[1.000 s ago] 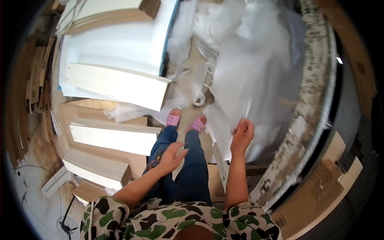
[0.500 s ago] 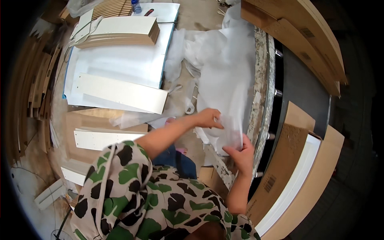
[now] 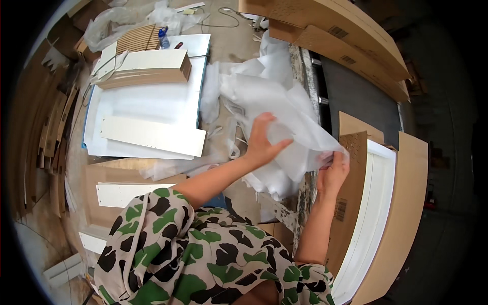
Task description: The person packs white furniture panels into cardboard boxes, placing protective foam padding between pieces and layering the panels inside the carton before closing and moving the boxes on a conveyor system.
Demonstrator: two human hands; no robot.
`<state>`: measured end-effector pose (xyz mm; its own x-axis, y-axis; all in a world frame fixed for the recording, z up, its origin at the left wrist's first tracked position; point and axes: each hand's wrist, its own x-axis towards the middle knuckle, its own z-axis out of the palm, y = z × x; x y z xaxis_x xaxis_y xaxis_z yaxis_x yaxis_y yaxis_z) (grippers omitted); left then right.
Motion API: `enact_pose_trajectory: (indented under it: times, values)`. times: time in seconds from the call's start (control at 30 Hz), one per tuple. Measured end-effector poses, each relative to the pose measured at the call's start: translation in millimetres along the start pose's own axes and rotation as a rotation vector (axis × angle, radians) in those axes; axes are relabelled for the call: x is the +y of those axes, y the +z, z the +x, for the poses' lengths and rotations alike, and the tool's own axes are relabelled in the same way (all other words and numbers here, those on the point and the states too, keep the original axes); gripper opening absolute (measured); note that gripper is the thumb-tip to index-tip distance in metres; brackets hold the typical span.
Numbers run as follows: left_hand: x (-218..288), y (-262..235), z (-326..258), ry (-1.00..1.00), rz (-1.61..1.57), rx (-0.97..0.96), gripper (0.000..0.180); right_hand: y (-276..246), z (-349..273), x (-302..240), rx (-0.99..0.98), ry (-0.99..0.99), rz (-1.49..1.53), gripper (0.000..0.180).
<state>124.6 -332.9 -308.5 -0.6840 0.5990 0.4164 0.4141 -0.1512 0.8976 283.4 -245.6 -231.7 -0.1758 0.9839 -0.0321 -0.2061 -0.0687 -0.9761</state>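
Note:
Thin white translucent packing foam point(image 3: 300, 122) lies in a crumpled heap in front of me, over the worn edge of a bench. A corner of it is lifted toward the right, pinched between the thumb and fingers of my right hand point(image 3: 333, 172). My left hand point(image 3: 261, 141) is at the near-left side of the sheet, thumb spread away from the fingers and nothing gripped. Whether its fingertips touch the foam I cannot tell. Just right of my right hand is an open brown carton point(image 3: 351, 175) with long white panels point(image 3: 373, 188) in it.
White boards point(image 3: 152, 134) and a stack of panels point(image 3: 147, 66) lie on a white-topped surface at left. More white panels point(image 3: 114, 194) rest on cardboard below. A dark roller conveyor point(image 3: 356, 86) runs along the right, with long cartons point(image 3: 325, 25) at its far end.
My right hand has moved right and up, drawing the foam corner out toward the carton. My left hand has opened and moved slightly up. The view has shifted to the right.

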Motion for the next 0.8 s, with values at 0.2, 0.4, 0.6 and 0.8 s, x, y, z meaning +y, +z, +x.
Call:
enact_pose_trajectory:
  times: [0.2, 0.4, 0.6, 0.8]
  values:
    - [-52.5, 47.0, -24.1, -1.105, -1.202, -0.34, 0.062, -16.7, -40.0, 7.1, -0.164, 0.308, 0.334, 0.027]
    - [-40.2, -24.4, -79.8, -0.844, -0.136, -0.576, 0.032, -48.0, -36.7, 14.4, 0.087, 0.224, 0.255, 0.027]
    - [-210.8, -314.0, -237.3, -0.911, 1.231, -0.575, 0.024, -137.8, -14.4, 42.4, 0.337, 0.051, 0.326, 0.03]
    - [-174.9, -382.8, -162.0, -1.059, 1.163, -0.706, 0.034, -166.6, -30.3, 27.5, 0.405, 0.139, 0.403, 0.033]
